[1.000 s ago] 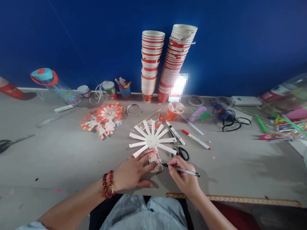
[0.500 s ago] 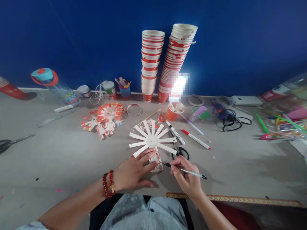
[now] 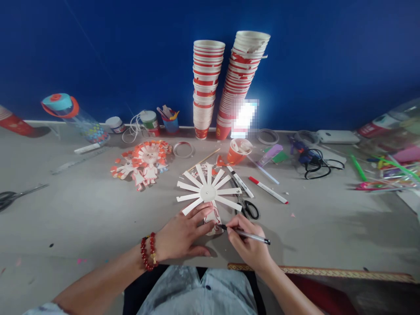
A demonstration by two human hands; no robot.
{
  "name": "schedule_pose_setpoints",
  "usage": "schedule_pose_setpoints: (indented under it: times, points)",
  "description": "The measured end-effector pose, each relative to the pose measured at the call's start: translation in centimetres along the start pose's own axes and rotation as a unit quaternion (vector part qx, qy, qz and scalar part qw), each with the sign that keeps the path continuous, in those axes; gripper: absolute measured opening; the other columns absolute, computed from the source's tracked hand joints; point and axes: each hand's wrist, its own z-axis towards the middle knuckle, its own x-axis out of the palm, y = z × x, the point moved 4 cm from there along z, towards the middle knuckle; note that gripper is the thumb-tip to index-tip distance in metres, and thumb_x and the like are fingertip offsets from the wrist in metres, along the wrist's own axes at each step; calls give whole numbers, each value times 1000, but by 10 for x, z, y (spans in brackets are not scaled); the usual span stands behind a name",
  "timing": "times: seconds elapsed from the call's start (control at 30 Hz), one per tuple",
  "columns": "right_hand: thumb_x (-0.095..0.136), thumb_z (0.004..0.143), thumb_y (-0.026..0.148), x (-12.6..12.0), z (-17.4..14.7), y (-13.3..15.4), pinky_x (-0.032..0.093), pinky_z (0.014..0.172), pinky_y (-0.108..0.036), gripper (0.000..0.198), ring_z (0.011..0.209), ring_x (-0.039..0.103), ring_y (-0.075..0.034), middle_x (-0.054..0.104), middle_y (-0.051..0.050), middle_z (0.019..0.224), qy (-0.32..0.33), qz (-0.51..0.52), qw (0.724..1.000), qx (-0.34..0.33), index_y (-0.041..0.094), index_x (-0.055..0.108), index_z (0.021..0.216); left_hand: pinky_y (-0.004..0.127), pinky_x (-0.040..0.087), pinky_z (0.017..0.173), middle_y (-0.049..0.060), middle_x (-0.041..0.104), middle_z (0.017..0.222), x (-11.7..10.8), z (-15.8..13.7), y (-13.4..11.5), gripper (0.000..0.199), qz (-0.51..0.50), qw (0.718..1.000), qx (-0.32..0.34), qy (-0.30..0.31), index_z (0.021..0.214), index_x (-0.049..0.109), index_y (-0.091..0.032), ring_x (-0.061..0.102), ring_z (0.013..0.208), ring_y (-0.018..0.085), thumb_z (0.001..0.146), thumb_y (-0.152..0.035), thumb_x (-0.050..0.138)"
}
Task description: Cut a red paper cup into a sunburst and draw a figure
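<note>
A white paper cutout (image 3: pixel 208 192) with strips fanned out around a round middle lies on the table before me. Its wider bottom flap (image 3: pixel 214 218) carries dark reddish drawn lines. My left hand (image 3: pixel 185 232) lies flat, fingers spread, with its fingertips pressing on that flap. Pinched in my right hand (image 3: pixel 247 240) is a pen (image 3: pixel 246 235) with a clear barrel and black end. Its tip is at the right part of the flap, close to my left fingers. Black-handled scissors (image 3: pixel 249 209) lie just beyond my right hand, partly under a paper strip.
A black-capped marker (image 3: pixel 242 183) and a red-capped marker (image 3: pixel 269 190) lie to the right. Cut paper figures (image 3: pixel 147 164) are at the left. Two tall paper cup stacks (image 3: pixel 206 92) stand at the wall, behind a small red cup (image 3: pixel 239 153). Other scissors (image 3: pixel 22 197) lie far left.
My right hand has shifted left with the pen, bringing its tip from the flap's right edge onto the flap. The left hand has stayed in place.
</note>
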Motion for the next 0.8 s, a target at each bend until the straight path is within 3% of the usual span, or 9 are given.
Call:
schedule_pose_setpoints:
  times: [0.27,0.8]
  points:
    - [52,83,20,-2,-1,2,33,46,-21,12,43,42,-11,47,6,51,26,-21,999,-13,22,53,71,47,50,96,18,31,153,0,0,-1,72,5,1000,-1,8,139,41,-18,22,145,34,87,-66,47]
    - [50,83,19,-5,0,4,32,46,-21,13,42,40,-10,43,7,51,38,-28,999,-10,22,50,71,48,48,100,19,34,151,0,1,-2,70,8,1000,3,-3,136,43,-17,25,144,35,86,-66,50]
